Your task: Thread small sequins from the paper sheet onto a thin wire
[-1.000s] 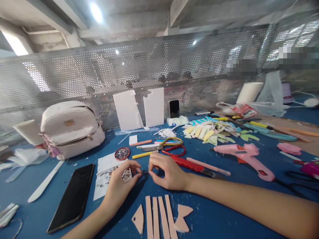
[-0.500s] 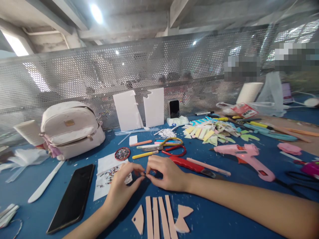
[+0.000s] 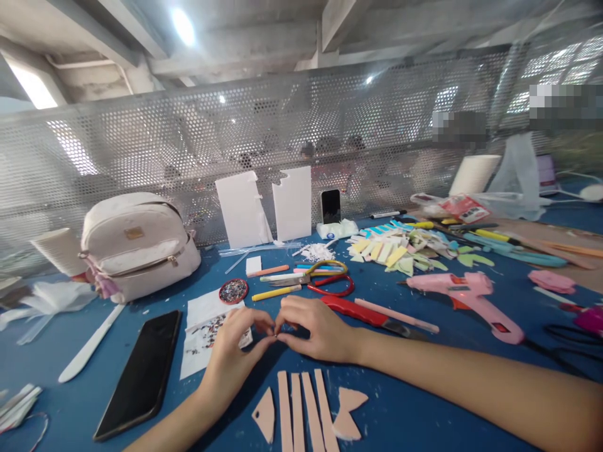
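Note:
My left hand [image 3: 240, 339] and my right hand [image 3: 313, 329] meet fingertip to fingertip above the blue table. Each is closed in a pinch, and whatever sits between the fingertips is too small to name. Below them lie several pale pink strips [image 3: 309, 408], with a pink triangular piece [image 3: 265, 414] with a hole on their left and a pink tail-shaped piece [image 3: 349, 411] on their right. Beside my left hand is a white paper [image 3: 192, 361] with small colourful bits on it. A red-rimmed round dish [image 3: 233, 290] of similar bits stands just beyond.
Scissors [image 3: 330, 276], a red utility knife [image 3: 353, 311] and a pink glue gun [image 3: 471, 292] lie to the right. A black phone [image 3: 141, 370], a white plastic knife [image 3: 89, 345] and a white backpack [image 3: 136, 245] are left. Cut paper-like scraps [image 3: 400, 248] are heaped behind.
The view has shifted very slightly. Both hands keep nearly the same pinched pose, fingertips together; the pink pieces lie as before.

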A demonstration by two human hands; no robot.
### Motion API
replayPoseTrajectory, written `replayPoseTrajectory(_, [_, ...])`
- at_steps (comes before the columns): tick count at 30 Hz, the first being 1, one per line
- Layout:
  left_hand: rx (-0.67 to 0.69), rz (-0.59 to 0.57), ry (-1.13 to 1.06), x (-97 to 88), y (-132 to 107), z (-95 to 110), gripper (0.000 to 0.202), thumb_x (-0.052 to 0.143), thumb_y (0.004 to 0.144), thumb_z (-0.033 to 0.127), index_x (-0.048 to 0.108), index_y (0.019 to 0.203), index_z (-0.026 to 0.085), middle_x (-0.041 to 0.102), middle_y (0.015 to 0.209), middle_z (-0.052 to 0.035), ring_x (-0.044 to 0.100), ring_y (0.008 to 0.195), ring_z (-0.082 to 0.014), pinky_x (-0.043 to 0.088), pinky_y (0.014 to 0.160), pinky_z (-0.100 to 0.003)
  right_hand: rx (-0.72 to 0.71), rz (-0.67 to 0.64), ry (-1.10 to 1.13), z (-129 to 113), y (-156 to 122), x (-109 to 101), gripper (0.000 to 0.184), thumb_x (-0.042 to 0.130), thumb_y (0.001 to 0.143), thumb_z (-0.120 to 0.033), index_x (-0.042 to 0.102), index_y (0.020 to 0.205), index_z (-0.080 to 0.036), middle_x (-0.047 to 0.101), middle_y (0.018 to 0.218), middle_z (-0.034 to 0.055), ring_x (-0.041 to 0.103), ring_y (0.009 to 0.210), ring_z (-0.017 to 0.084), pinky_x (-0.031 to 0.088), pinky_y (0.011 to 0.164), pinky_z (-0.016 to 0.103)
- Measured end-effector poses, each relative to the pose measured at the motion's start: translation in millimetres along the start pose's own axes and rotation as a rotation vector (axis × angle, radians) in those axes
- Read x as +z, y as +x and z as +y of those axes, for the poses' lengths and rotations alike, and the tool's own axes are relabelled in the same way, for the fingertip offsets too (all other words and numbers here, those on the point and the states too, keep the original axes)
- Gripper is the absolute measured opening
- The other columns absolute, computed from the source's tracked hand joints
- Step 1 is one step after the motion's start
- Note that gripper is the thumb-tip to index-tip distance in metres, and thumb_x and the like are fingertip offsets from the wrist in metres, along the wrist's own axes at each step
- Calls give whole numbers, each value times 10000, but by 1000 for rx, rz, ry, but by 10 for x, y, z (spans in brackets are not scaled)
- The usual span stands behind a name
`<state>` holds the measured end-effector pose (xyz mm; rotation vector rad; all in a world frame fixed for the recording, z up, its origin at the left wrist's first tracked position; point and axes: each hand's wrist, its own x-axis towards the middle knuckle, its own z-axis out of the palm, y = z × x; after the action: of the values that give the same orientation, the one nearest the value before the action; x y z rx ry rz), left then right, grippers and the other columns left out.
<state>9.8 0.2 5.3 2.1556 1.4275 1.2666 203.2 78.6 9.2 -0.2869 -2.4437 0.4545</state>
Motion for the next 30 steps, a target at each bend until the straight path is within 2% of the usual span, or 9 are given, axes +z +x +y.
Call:
replayPoseTrajectory(7, [22, -9, 16, 8, -6, 3, 122, 701, 837, 138, 635, 882, 229, 682, 798, 12, 622, 774, -212, 434, 730, -324, 22, 12, 37, 10, 1, 2, 44, 575, 901, -197, 615, 896, -180, 580, 815, 21, 532, 767, 166, 401, 675, 268])
replayPoseTrajectory(14, [67, -47, 2, 17, -26, 28, 193, 684, 836, 88, 605, 944, 226, 696, 800, 11, 624, 768, -208, 433, 750, -337, 50, 49, 43, -6, 10, 9, 95, 570, 816, -109, 573, 869, -188, 567, 849, 18, 531, 796, 165, 405, 683, 266])
replayPoseTrajectory(19, [181, -111, -5, -17, -44, 84, 197, 667, 860, 98, 590, 973, 240, 714, 780, 10, 630, 764, -214, 429, 799, -371, 234, 252, 177, 9, 7, 9, 95, 536, 833, -99, 513, 833, -191, 531, 783, -10, 509, 684, 133, 373, 604, 238])
replayPoseTrajectory(23, [213, -118, -61, -40, -50, 115, 184, 677, 861, 99, 594, 949, 238, 703, 794, 3, 619, 777, -203, 442, 785, -348, 330, 380, 241, 137, -3, 29, 81, 433, 952, -172, 457, 878, -199, 524, 771, -12, 505, 634, 123, 377, 556, 222])
replayPoseTrajectory(25, [176, -123, -100, -39, -44, 115, 165, 682, 854, 97, 607, 908, 233, 692, 794, 1, 611, 796, -199, 450, 767, -326, 346, 431, 253, 202, -7, 36, 102, 379, 994, -207, 437, 910, -203, 531, 799, -2, 523, 656, 132, 419, 597, 237])
replayPoseTrajectory(27, [114, -121, -118, -30, -34, 97, 146, 678, 850, 97, 619, 865, 229, 684, 794, 4, 611, 802, -195, 453, 768, -317, 352, 482, 245, 229, -8, 31, 103, 365, 1004, -217, 446, 942, -205, 540, 859, 20, 550, 761, 158, 451, 700, 274])
replayPoseTrajectory(30, [5, -71, -103, -7, -18, 38, 133, 651, 849, 99, 635, 861, 231, 680, 795, 9, 624, 794, -195, 452, 777, -322, 319, 504, 207, 181, -2, 4, 97, 408, 980, -199, 504, 966, -206, 564, 973, 52, 544, 946, 205, 421, 884, 344])
